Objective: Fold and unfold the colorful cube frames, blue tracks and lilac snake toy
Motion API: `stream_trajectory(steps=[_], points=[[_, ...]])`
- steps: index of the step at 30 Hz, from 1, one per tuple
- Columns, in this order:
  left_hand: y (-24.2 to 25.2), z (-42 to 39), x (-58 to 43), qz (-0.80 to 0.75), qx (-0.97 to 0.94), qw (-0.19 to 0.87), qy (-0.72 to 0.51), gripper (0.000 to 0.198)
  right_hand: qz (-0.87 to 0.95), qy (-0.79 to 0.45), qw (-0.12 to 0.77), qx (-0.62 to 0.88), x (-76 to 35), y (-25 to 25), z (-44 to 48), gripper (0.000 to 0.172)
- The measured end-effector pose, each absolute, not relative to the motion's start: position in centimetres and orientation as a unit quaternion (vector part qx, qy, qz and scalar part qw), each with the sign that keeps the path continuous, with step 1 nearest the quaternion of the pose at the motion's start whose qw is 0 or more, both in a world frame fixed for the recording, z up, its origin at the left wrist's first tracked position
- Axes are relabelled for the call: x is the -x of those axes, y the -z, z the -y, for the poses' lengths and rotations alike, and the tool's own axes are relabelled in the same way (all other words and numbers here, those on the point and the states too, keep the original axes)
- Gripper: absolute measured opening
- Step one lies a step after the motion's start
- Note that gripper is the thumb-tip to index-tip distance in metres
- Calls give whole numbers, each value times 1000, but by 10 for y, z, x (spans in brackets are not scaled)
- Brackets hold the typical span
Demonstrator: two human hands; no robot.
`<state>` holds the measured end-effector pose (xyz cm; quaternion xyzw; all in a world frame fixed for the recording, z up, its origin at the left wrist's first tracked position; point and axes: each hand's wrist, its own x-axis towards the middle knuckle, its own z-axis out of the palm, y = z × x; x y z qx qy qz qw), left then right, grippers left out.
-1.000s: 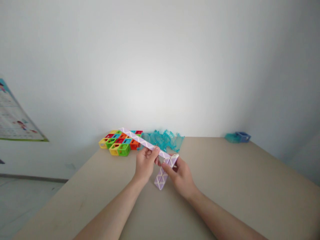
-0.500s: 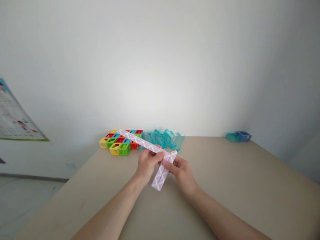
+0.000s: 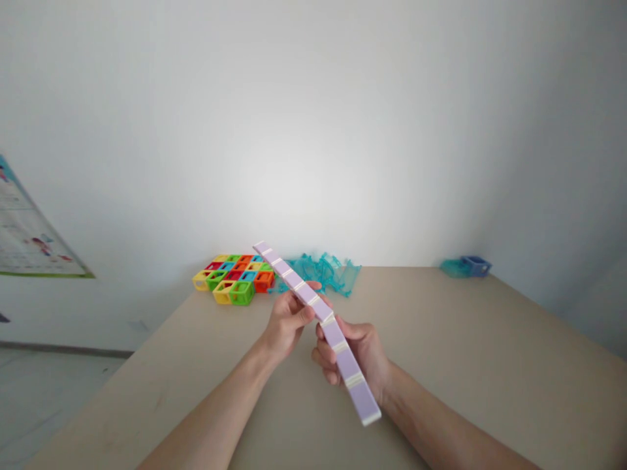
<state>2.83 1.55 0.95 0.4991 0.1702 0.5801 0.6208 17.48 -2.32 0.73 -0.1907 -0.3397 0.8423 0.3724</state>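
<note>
Since prior frame: twist-snake puzzle (image 3: 337, 344) straightened, bent lower section now in line w/ rest. Right hand (image 3: 362, 359) grip curled under near half, prob. to support it. Left hand (image 3: 287, 323) pinches mid-section, steadying. Puzzle held above surface (image 3: 465, 352), slanting away. Beyond, at far edge: coloured cube frames (image 3: 235, 279), teal clear pcs (image 3: 326, 271).

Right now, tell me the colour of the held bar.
The bar is pale purple with thin white bands; head view.
</note>
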Motion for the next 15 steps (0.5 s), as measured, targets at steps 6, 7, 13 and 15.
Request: stream_trajectory(steps=[6, 7, 13, 15], points=[[-9, -17, -29, -184, -502, 623, -571, 55, 335, -831, 394, 203, -175, -2, 16, 31], [-9, -17, -29, -188, -502, 622, -570, 55, 338, -828, 394, 210, -176, -2, 14, 32], [-13, -13, -28, -165, -497, 655, -545, 61, 380, -839, 327, 212, -177, -2, 19, 40], [-13, -14, -27, -174, -491, 650, -553, 58, 408, -808, 346, 245, -173, -1, 21, 44]])
